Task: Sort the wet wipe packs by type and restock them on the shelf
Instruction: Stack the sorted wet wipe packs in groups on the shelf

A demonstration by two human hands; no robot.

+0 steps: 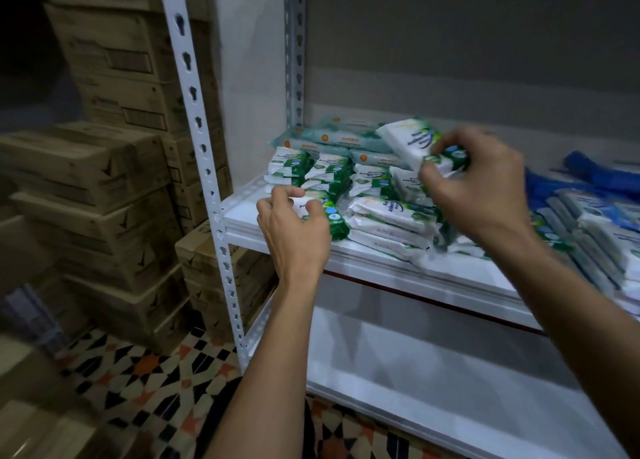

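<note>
Several green-and-white wipe packs (377,212) lie piled on the white shelf (398,268), some stacked in rows at the left. Behind them lie pale teal packs (332,139) against the back wall. Blue packs (595,223) crowd the shelf's right side. My left hand (294,226) curls round a green-and-white pack (329,216) at the shelf's front left corner. My right hand (474,181) holds another green-and-white pack (408,143) lifted above the pile, fingers pinching its green end.
A white perforated upright post (204,167) stands at the shelf's left corner. Stacked cardboard boxes (104,188) fill the space to the left. A lower white shelf (433,382) sits underneath. Patterned floor tiles (145,389) show below.
</note>
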